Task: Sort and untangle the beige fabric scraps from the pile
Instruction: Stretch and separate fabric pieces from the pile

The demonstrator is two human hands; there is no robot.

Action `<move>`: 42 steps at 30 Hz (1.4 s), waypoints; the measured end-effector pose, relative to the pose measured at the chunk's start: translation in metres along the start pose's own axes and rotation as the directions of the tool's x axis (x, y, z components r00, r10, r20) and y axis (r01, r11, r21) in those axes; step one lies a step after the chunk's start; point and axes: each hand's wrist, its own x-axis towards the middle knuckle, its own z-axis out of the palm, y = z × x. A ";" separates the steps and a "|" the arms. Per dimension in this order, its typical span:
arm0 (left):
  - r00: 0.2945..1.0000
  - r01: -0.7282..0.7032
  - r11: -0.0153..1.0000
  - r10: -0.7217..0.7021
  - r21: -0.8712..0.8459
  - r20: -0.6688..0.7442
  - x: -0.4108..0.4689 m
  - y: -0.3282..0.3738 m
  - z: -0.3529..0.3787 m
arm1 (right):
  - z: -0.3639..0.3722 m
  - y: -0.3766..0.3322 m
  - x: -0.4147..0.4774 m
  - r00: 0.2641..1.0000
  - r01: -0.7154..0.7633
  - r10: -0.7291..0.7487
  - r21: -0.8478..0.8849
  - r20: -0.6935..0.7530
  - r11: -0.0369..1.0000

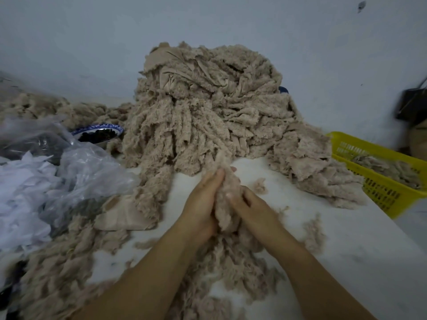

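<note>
A tall pile of beige fabric scraps (pixel 203 105) rises at the back of the white table (pixel 360 245), with long fringed strips hanging down its front. A bunch of beige scraps (pixel 227 199) sits between my two hands at the table's middle. My left hand (pixel 201 204) grips it from the left, fingers curled around its upper end. From the right, my right hand (pixel 251 205) holds the same bunch, thumb pressed onto it. Loose beige scraps (pixel 231 269) lie spread under my forearms.
A yellow plastic basket (pixel 383 195) holding beige scraps stands at the right table edge. At the left are a clear plastic bag (pixel 76 172) with white scraps (pixel 20 190) and a blue-patterned bowl (pixel 98 132) of dark pieces. More beige scraps (pixel 55 269) cover the near left. A wall is behind.
</note>
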 end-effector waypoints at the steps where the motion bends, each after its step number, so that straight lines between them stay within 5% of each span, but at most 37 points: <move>1: 1.000 -0.024 0.996 0.023 -0.080 -0.021 0.003 0.004 -0.002 | 0.001 0.001 0.000 1.000 0.009 -0.008 -0.108 0.015 0.994; 4: 0.998 -0.064 0.947 0.053 -0.314 -0.042 0.009 0.023 -0.017 | -0.005 0.007 0.003 1.000 0.016 -0.022 -0.332 -0.013 0.943; 7: 0.987 -0.126 0.895 0.071 -0.429 -0.142 0.009 0.040 -0.036 | -0.018 0.005 0.005 0.977 -0.064 0.019 -0.207 -0.212 0.976; 9: 0.973 -0.162 0.925 0.092 -0.343 -0.212 0.008 0.043 -0.044 | -0.022 0.001 0.004 0.957 -0.051 0.038 -0.038 -0.287 0.998; 11: 0.959 -0.194 0.980 0.199 0.045 -0.204 0.006 0.041 -0.045 | -0.021 -0.004 0.003 0.948 -0.030 0.079 0.163 -0.308 0.986; 12: 0.954 -0.200 0.919 0.261 0.341 -0.145 0.004 0.038 -0.044 | -0.020 -0.007 0.002 0.948 -0.007 0.093 0.273 -0.304 0.962; 14: 0.965 -0.189 0.584 0.258 0.790 0.040 0.000 0.028 -0.038 | -0.019 -0.012 0.002 0.960 0.036 0.098 0.466 -0.261 0.884; 16: 0.967 -0.218 0.267 0.190 0.939 0.170 0.000 0.014 -0.033 | -0.019 -0.014 0.002 0.976 0.044 0.083 0.558 -0.201 0.829; 17: 0.960 -0.224 0.199 0.211 0.954 0.182 0.001 0.010 -0.030 | -0.019 -0.013 0.002 0.979 0.047 0.073 0.557 -0.191 0.829; 18: 0.951 -0.208 0.235 0.277 0.950 0.140 0.000 0.010 -0.027 | -0.019 -0.012 0.002 0.979 0.049 0.068 0.541 -0.194 0.839; 20: 0.928 -0.146 0.544 0.365 0.826 -0.076 0.001 0.018 -0.027 | -0.021 -0.009 0.002 0.975 0.028 0.090 0.510 -0.204 0.860; 22: 0.930 -0.101 0.811 0.282 0.576 -0.235 -0.001 0.031 -0.032 | -0.023 -0.005 0.003 0.982 0.000 0.102 0.548 -0.156 0.836; 24: 0.949 -0.067 0.904 0.189 0.423 -0.254 -0.005 0.036 -0.038 | -0.025 -0.002 0.004 0.988 -0.008 0.091 0.559 -0.121 0.829; 30: 0.991 -0.048 0.998 0.051 0.032 -0.120 -0.001 0.029 -0.037 | -0.018 -0.006 0.004 0.993 0.026 0.025 0.424 -0.113 0.905; 35: 0.994 0.005 0.930 -0.044 -0.368 -0.098 0.006 0.032 -0.046 | -0.016 -0.006 0.006 0.988 -0.043 0.076 0.235 -0.135 0.971; 40: 0.982 -0.153 0.829 0.064 -0.538 -0.180 0.008 0.047 -0.066 | -0.029 -0.006 0.005 0.961 -0.044 0.120 0.288 -0.250 0.957; 42: 0.976 -0.188 0.884 0.121 -0.428 -0.180 0.007 0.046 -0.067 | -0.034 -0.006 0.003 0.957 -0.013 0.097 0.294 -0.272 0.956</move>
